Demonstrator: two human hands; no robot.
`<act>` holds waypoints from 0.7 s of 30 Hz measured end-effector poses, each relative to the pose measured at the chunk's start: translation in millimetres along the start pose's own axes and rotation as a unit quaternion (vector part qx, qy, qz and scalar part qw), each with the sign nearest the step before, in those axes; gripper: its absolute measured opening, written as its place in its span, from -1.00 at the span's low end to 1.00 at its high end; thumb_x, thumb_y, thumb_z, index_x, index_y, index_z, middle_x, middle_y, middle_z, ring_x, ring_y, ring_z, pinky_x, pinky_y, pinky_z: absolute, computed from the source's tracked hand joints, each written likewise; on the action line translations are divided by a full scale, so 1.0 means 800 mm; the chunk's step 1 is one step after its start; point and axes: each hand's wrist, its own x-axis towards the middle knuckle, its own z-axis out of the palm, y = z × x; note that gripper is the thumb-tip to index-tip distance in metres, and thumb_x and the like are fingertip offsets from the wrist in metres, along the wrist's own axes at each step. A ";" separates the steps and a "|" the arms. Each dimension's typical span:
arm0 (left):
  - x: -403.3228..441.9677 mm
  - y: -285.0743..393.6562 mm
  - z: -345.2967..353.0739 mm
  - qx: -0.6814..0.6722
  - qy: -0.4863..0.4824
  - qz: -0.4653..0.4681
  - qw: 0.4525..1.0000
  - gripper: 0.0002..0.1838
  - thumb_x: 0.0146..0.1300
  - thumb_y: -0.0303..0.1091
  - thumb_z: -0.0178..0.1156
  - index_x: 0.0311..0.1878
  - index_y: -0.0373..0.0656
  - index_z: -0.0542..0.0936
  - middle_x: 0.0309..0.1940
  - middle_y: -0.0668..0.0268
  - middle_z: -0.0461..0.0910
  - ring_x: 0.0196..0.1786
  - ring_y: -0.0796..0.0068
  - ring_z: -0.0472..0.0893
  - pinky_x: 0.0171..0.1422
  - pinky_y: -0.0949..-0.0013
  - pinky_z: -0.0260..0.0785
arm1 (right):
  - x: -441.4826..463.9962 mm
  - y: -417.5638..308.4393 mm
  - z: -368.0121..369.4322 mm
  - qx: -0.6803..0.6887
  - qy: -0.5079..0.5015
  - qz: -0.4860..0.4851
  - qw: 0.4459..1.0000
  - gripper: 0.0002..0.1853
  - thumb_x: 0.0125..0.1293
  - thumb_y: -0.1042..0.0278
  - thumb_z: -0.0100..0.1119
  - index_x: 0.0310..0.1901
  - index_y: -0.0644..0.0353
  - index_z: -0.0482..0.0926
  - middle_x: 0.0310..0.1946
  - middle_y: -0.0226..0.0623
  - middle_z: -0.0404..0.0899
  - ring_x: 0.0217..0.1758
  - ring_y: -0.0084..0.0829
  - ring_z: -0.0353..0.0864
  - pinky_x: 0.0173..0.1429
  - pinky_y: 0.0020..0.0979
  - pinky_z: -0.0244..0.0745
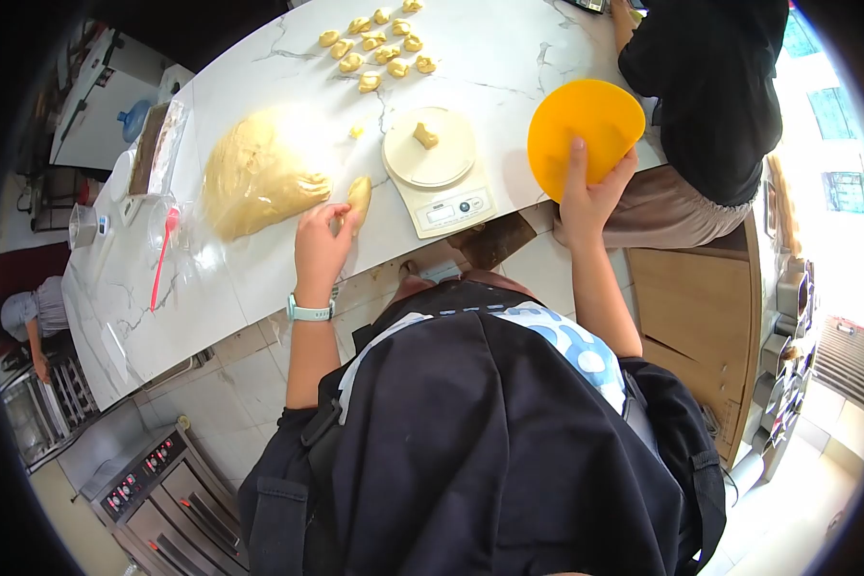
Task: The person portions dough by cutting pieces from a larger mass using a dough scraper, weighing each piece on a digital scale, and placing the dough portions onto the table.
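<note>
My left hand [323,242], with a pale watch on its wrist, pinches the near end of a short dough strip [359,197] on the marble table. Left of it lies a large mound of yellow dough [259,173] under clear plastic. My right hand [590,197] grips a round yellow dough scraper [571,125], raised near the table's front edge. Between my hands stands a white kitchen scale [413,168] with a small dough piece [425,136] on its plate. A dough scrap [356,132] lies beside the scale.
Several dough pieces [372,40] are grouped at the back. A red spatula [163,259] and a tray [158,149] are on the left. A person in black [706,86] stands close on the right. An oven [168,499] is at lower left; another person [36,317] is beyond.
</note>
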 end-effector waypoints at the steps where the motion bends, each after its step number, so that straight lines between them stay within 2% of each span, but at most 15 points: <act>1: -0.003 -0.003 0.000 0.033 -0.020 0.033 0.999 -0.82 0.08 -0.35 0.33 -0.24 -0.17 0.65 -0.36 0.26 0.58 -0.31 0.35 0.56 -0.17 0.35 0.40 | 0.001 0.001 -0.003 0.009 0.005 0.002 1.000 -0.44 0.31 0.29 0.16 0.20 0.38 0.15 0.08 -0.11 0.29 0.17 -0.34 0.34 0.21 -0.38 0.28; 2: -0.002 -0.004 -0.002 0.105 0.019 0.115 0.988 -0.82 0.07 -0.34 0.35 -0.29 -0.20 0.64 -0.30 0.22 0.55 -0.26 0.27 0.54 -0.16 0.29 0.40 | 0.004 0.001 -0.003 0.020 0.011 0.003 1.000 -0.44 0.31 0.30 0.16 0.20 0.38 0.15 0.08 -0.11 0.30 0.17 -0.35 0.34 0.21 -0.38 0.28; 6: 0.050 0.073 0.003 -0.047 0.103 0.157 0.981 -0.81 0.04 -0.33 0.37 -0.34 -0.22 0.61 -0.28 0.17 0.52 -0.23 0.25 0.53 -0.12 0.31 0.40 | 0.008 -0.002 -0.007 0.003 0.026 0.005 1.000 -0.45 0.31 0.32 0.16 0.20 0.37 0.15 0.07 -0.13 0.30 0.17 -0.36 0.34 0.21 -0.39 0.28; 8: 0.081 0.116 0.020 -0.101 0.029 0.180 0.978 -0.81 0.03 -0.37 0.38 -0.34 -0.24 0.60 -0.30 0.18 0.53 -0.22 0.30 0.53 -0.16 0.33 0.41 | 0.009 0.005 -0.010 -0.003 0.018 0.013 1.000 -0.45 0.31 0.33 0.15 0.21 0.36 0.15 0.08 -0.14 0.30 0.17 -0.37 0.34 0.22 -0.39 0.28; 11: 0.134 0.110 0.065 -0.023 -0.109 0.196 0.974 -0.82 0.02 -0.43 0.36 -0.30 -0.27 0.61 -0.33 0.20 0.61 -0.22 0.36 0.60 -0.15 0.37 0.46 | 0.010 0.003 -0.019 -0.009 0.044 0.005 0.999 -0.45 0.31 0.32 0.15 0.21 0.33 0.15 0.09 -0.15 0.30 0.18 -0.36 0.34 0.22 -0.39 0.27; 14: 0.196 0.114 0.075 -0.135 -0.211 0.121 0.961 -0.81 0.01 -0.50 0.28 -0.25 -0.26 0.63 -0.36 0.14 0.66 -0.28 0.30 0.66 -0.10 0.36 0.49 | 0.017 0.009 -0.041 0.000 0.060 -0.008 0.998 -0.49 0.33 0.33 0.14 0.20 0.29 0.16 0.08 -0.18 0.32 0.16 -0.39 0.35 0.23 -0.39 0.27; 15: 0.211 0.129 0.074 -0.174 -0.133 0.142 0.965 -0.81 0.03 -0.55 0.23 -0.23 -0.28 0.64 -0.39 0.14 0.68 -0.30 0.38 0.68 -0.15 0.39 0.51 | 0.018 0.014 -0.050 0.012 0.065 0.000 0.998 -0.49 0.33 0.33 0.14 0.20 0.29 0.16 0.09 -0.17 0.31 0.17 -0.38 0.35 0.23 -0.40 0.27; 17: 0.266 0.134 0.096 -0.179 -0.020 0.169 0.969 -0.81 0.04 -0.57 0.22 -0.23 -0.29 0.64 -0.35 0.11 0.68 -0.26 0.36 0.69 -0.14 0.39 0.51 | 0.021 0.019 -0.061 -0.011 0.071 0.023 0.997 -0.50 0.34 0.33 0.12 0.20 0.29 0.16 0.09 -0.18 0.32 0.17 -0.39 0.36 0.22 -0.40 0.28; 20: 0.357 0.132 0.148 -0.190 0.101 0.165 0.962 -0.82 0.05 -0.56 0.18 -0.25 -0.28 0.65 -0.37 0.09 0.66 -0.26 0.22 0.67 -0.12 0.31 0.50 | 0.022 0.024 -0.065 -0.020 0.071 0.043 0.996 -0.52 0.35 0.34 0.10 0.19 0.30 0.16 0.09 -0.18 0.33 0.17 -0.40 0.36 0.22 -0.40 0.28; 21: 0.381 0.127 0.165 -0.158 0.096 0.180 0.966 -0.82 0.05 -0.56 0.16 -0.25 -0.28 0.65 -0.37 0.09 0.65 -0.25 0.19 0.66 -0.10 0.29 0.50 | 0.025 0.027 -0.064 -0.019 0.069 0.047 0.996 -0.52 0.36 0.33 0.09 0.19 0.31 0.16 0.09 -0.18 0.33 0.17 -0.40 0.36 0.22 -0.41 0.28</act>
